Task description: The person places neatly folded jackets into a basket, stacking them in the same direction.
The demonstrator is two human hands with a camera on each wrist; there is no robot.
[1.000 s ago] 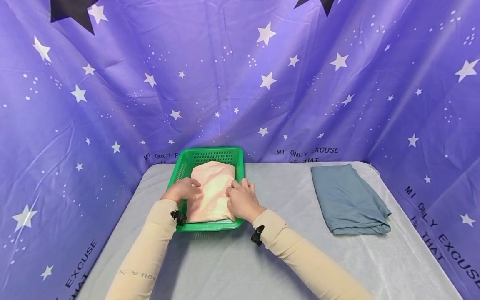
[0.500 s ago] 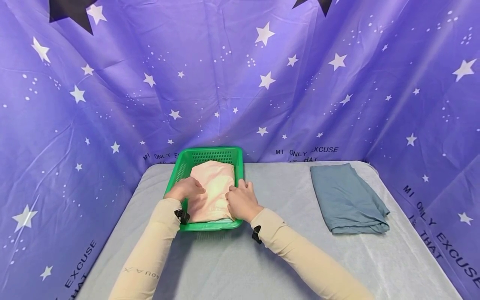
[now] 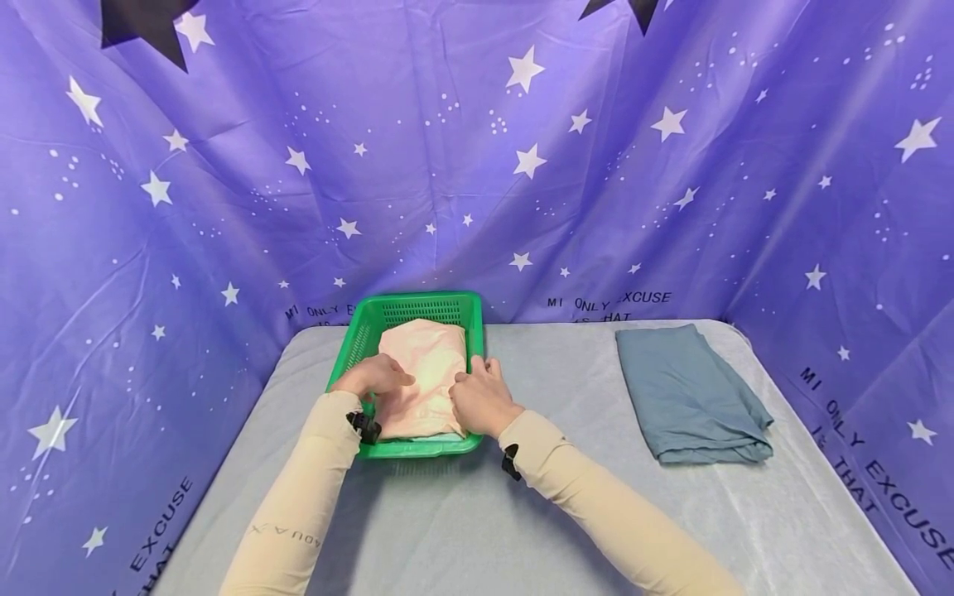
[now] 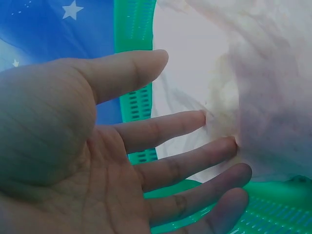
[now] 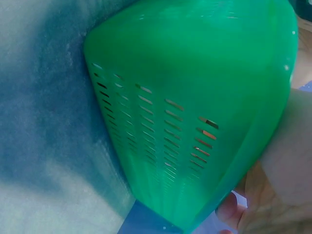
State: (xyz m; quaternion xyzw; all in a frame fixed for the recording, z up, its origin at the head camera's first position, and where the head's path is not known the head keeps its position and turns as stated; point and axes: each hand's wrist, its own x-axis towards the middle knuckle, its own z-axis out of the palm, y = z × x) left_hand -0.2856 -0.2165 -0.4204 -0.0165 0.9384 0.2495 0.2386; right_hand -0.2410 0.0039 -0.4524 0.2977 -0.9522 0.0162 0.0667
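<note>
A pale pink folded cloth point(image 3: 436, 356) lies in a green plastic basket point(image 3: 417, 449), with a strip of pale green fabric point(image 3: 449, 438) showing under its near edge. My left hand point(image 3: 378, 375) reaches over the basket's left rim. In the left wrist view its fingers point(image 4: 170, 170) are spread and nearly straight, tips right at the pink cloth. At the right rim is my right hand point(image 3: 483, 401), knuckles raised and fingers bent, beside the cloth's right edge. The right wrist view shows the basket's slotted outer wall point(image 5: 161, 117); much of that hand is hidden behind the rim, so I cannot tell what it grips.
A blue-grey folded cloth point(image 3: 693, 397) lies on the right part of the table point(image 3: 551, 372), which has a light grey cover. Purple star-print curtains point(image 3: 417, 165) stand behind and at both sides. The basket sits near the table's back edge.
My left hand has shifted slightly rightward over the pink cloth, and its fingers now show less from above. The right hand has stayed almost in place at the rim.
</note>
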